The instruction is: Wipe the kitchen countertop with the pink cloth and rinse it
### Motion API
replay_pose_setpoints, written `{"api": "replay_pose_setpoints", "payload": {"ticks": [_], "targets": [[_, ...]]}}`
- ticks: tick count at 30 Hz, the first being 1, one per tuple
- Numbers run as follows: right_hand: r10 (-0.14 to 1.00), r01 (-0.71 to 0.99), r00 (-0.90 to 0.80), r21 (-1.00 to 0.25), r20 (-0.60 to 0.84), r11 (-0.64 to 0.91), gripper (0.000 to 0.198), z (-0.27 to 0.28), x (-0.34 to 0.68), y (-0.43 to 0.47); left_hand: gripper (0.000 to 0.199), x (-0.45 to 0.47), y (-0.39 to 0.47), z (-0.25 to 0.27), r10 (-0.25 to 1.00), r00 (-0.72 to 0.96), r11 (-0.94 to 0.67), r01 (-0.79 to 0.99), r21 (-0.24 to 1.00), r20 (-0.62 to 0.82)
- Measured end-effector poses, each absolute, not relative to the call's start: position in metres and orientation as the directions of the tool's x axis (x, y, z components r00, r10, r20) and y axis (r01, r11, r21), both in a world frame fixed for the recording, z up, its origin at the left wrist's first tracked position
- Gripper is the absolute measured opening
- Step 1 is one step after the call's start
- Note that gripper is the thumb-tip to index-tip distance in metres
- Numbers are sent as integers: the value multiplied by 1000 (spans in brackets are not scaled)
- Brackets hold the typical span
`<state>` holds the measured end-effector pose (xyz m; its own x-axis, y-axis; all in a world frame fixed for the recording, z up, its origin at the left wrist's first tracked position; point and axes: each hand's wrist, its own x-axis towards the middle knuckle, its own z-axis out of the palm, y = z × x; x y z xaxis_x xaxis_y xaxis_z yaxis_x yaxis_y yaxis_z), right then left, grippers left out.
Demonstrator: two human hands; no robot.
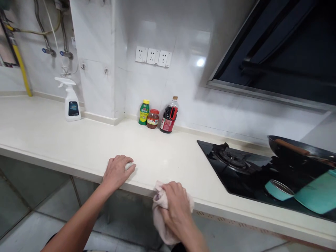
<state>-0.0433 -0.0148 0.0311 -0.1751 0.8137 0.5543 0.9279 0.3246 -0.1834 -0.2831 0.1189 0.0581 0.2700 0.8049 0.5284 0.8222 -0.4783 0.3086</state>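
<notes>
My right hand (pixel 177 203) is closed around a pale pink cloth (pixel 160 206) at the front edge of the white countertop (pixel 105 140). Part of the cloth lies on the edge and the rest hangs down in front. To the left, my left hand (pixel 118 170) rests on the counter near the edge, its fingers and thumb curled together. A small whitish patch shows between thumb and fingers; what it is I cannot make out.
Against the wall stand a green bottle (pixel 144 112), a red-lidded jar (pixel 152 119) and a dark sauce bottle (pixel 169 117). A white spray bottle (pixel 71 105) is at left. On the right are a gas hob (pixel 210 150), a wok (pixel 285 148) and a turquoise pot (pixel 315 196).
</notes>
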Motion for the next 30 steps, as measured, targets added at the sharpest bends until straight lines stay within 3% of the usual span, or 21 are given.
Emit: {"api": "replay_pose_setpoints", "payload": {"ticks": [10, 15, 21, 24, 30], "targets": [[789, 977, -17, -156, 614, 142, 25, 4, 58, -40, 16, -282, 113, 60, 814, 258, -480, 803, 352, 521], [794, 977, -66, -120, 605, 174, 24, 7, 26, -33, 17, -279, 113, 56, 797, 251, -479, 817, 321, 550], [824, 939, -162, -172, 543, 298, 29, 26, -83, -3, 15, -279, 113, 54, 781, 255, -480, 829, 287, 571], [807, 935, -219, -117, 548, 334, 27, 36, -125, 10, 15, -281, 114, 54, 777, 271, -487, 831, 270, 568], [773, 923, -269, -75, 574, 377, 40, 38, -130, 20, 15, -283, 114, 58, 787, 277, -491, 823, 287, 551]]}}
